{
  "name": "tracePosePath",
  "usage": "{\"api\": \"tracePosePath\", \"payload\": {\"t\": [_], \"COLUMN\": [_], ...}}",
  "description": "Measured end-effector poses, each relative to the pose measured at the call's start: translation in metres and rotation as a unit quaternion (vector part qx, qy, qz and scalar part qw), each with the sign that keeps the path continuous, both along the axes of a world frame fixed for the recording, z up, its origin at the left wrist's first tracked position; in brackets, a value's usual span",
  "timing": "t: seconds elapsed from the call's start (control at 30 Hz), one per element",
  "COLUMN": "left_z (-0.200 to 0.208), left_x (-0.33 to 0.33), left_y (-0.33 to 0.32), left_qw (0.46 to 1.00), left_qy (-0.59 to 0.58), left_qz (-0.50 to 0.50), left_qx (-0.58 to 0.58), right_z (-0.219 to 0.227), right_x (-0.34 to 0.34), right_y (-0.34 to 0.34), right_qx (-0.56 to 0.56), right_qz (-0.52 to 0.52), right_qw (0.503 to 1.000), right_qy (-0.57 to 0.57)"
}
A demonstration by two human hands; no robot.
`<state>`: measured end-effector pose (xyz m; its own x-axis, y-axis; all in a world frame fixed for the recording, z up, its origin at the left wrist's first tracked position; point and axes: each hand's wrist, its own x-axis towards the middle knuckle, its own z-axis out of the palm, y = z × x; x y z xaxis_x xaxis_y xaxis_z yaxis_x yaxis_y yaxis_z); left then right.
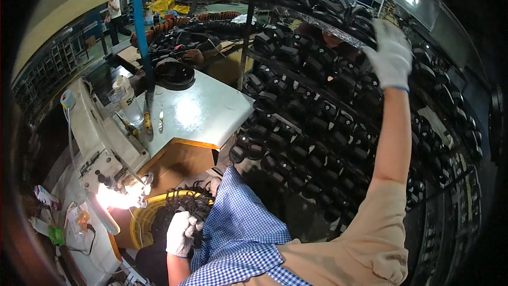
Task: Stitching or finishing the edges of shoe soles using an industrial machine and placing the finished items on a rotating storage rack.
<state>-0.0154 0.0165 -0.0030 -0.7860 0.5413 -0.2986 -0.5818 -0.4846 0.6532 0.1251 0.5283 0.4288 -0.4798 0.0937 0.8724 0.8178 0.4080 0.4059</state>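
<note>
My right hand (pixel 392 58), in a white knit glove, is raised at the upper right in front of a rack. Its thumb stands apart from the stretched fingers, and nothing shows in it. Nearest to it are black slide sandals (pixel 330 4) on the rack's top shelf; whether it touches them I cannot tell. Low in the view, my left hand (pixel 181 233), also gloved, is curled closed beside a yellow basket (pixel 138 222). Black strips (pixel 185 201) fill that basket. Whatever the left fingers may hold is hidden.
A sewing machine (pixel 108 137) with a bright lamp stands at the left. On the white table (pixel 217 106) are a bottle (pixel 127 100), a yellow-handled tool (pixel 147 122) and a round black object (pixel 174 76). Sandals crowd the rack's lower shelves. Another person (pixel 115 18) stands far left.
</note>
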Motion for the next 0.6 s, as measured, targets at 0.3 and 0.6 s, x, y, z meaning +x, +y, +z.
{"api": "tracePosePath", "payload": {"t": [0.3, 0.6], "left_z": [-0.010, 0.025], "left_x": [0.000, 0.026], "left_y": [-0.001, 0.015], "left_qw": [0.997, 0.952], "left_qy": [-0.062, -0.013], "left_qz": [-0.032, 0.070], "left_qx": [0.032, 0.298], "right_z": [-0.017, -0.225], "right_x": [0.079, -0.020], "right_y": [-0.026, -0.238], "right_qx": [0.002, -0.749], "right_qz": [0.118, 0.450], "right_qw": [0.979, 0.463], "right_qy": [0.168, 0.149]}}
